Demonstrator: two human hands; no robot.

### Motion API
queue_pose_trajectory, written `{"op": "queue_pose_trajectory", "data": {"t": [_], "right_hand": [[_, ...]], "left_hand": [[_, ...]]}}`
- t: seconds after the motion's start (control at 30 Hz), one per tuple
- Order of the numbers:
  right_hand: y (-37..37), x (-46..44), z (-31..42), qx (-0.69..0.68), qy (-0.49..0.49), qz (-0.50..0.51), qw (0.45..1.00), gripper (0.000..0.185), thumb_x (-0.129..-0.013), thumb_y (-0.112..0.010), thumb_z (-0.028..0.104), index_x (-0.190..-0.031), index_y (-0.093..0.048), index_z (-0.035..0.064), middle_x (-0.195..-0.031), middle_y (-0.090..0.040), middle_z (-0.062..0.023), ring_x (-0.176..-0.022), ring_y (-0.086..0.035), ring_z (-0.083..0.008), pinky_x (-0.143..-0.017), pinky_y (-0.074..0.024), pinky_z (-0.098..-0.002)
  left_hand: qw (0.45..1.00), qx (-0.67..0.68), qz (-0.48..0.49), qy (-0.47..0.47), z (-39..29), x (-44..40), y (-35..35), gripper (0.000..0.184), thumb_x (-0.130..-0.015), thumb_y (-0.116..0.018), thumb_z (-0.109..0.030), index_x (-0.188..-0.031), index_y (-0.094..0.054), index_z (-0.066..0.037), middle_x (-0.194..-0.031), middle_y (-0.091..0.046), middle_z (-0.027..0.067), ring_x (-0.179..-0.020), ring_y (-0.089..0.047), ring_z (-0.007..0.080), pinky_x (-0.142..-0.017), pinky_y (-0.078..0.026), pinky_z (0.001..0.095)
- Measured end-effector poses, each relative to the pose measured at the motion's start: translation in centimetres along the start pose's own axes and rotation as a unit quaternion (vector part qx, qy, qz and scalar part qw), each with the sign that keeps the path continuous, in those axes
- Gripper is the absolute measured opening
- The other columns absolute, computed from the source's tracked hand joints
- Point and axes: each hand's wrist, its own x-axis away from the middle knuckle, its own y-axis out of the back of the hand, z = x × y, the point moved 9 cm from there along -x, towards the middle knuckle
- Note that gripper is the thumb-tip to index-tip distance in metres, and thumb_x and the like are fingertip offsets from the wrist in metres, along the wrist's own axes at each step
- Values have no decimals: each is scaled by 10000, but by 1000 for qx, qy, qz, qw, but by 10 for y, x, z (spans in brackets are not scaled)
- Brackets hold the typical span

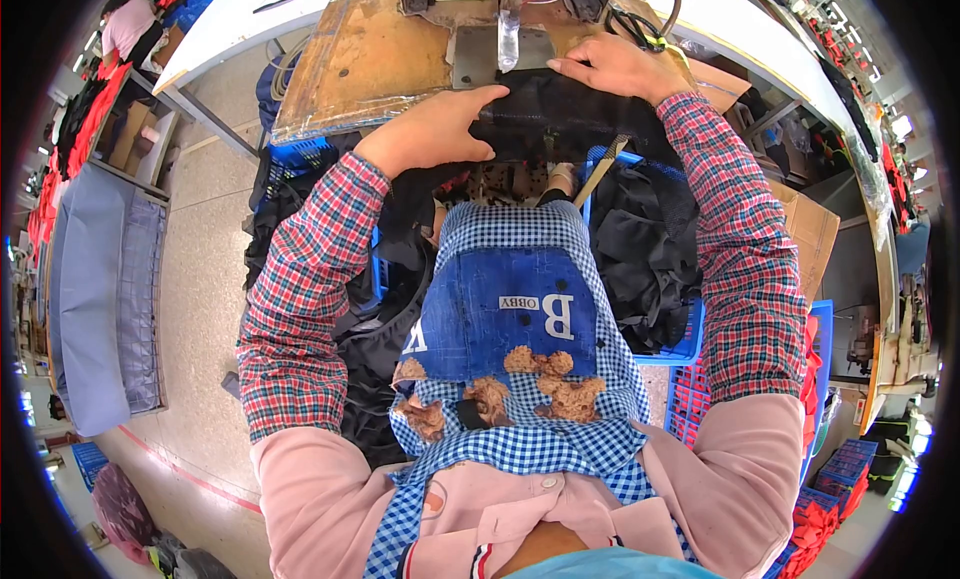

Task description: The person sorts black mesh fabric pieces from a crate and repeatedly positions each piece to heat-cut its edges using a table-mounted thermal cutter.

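A piece of black cloth (590, 111) hangs over the front edge of the wooden work surface (375, 54), below the metal plate of a machine (508, 39). My left hand (430, 131) is at the cloth's left end, thumb and index finger spread apart, the index fingertip near the cloth's edge. My right hand (622, 69) rests at the upper right of the cloth, its fingers bent and the thumb pressed in against the cloth's top edge. Scissors or snips with dark handles (635, 27) lie just beyond the right hand.
A blue basket (672, 351) full of black cloth pieces stands right of my lap. More black cloth (375, 369) is heaped at the left. A checked apron (500, 224) covers my lap. A cardboard box (805, 229) stands farther right. Another person (130, 29) is at the far left.
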Motion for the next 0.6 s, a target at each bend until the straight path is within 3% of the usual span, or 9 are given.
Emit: {"op": "queue_pose_trajectory", "data": {"t": [0.23,0.33,0.6], "right_hand": [[0,0,-3,-15,8,-22,1000,523,-919,-476,480,-764,-651,12,-614,-564,-190,-576,-538,-353,-589,-428,-439],[-3,0,-1,-8,5,-10,1000,513,-945,-484,415,-683,-574,-16,-623,-527,-179,-568,-503,-329,-578,-412,-415],[-4,0,-1,-10,5,1,1000,527,-924,-474,464,-733,-622,-4,-624,-558,-198,-585,-530,-359,-596,-422,-443]], "left_hand": [[1000,1,-3,2,-2,-1,1,749,-738,-691,-204,-1390,-363,-38,-1225,-558,233,-1085,-565,366,-919,-458,397],[1000,-2,-7,-3,-2,-1,1,745,-740,-690,-207,-1389,-364,-38,-1212,-564,236,-1086,-564,367,-918,-457,398],[1000,-12,-5,-4,0,1,0,749,-744,-688,-218,-1393,-356,-47,-1161,-582,258,-1076,-568,375,-911,-457,405]]}}
